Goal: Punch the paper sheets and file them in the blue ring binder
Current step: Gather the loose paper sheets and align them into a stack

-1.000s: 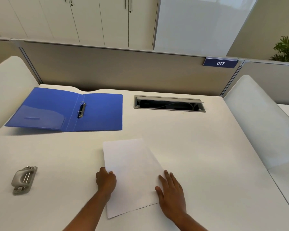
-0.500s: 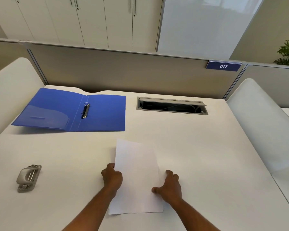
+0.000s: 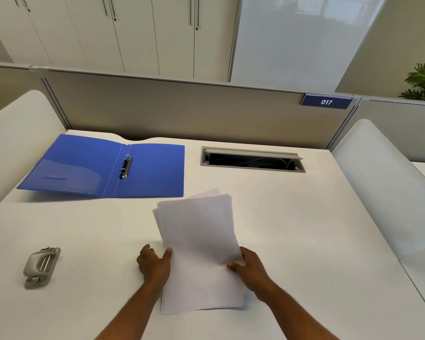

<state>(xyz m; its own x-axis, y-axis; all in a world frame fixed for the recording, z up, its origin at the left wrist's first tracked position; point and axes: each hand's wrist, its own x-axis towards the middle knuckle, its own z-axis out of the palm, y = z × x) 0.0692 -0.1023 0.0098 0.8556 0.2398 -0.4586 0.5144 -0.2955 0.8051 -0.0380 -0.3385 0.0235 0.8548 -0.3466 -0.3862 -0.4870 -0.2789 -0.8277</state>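
A small stack of white paper sheets [image 3: 199, 251] is held raised off the white desk in the near middle, its far edges slightly fanned. My left hand [image 3: 153, 265] grips the stack's left edge with the thumb on top. My right hand [image 3: 249, 266] grips the right edge. The blue ring binder [image 3: 108, 168] lies open and flat at the far left, its metal rings [image 3: 125, 166] on the spine. A grey hole punch [image 3: 41, 266] sits on the desk at the near left, apart from both hands.
A recessed cable hatch [image 3: 252, 159] is open in the desk [image 3: 304, 229] at the back centre. A beige partition with a "017" plate [image 3: 326, 101] closes the far side. White rounded dividers [image 3: 383, 182] stand on both sides.
The sheets lay flat on the desk under my hands a second ago. Both hands have since gripped their side edges and lifted and squared them upright in front of me.
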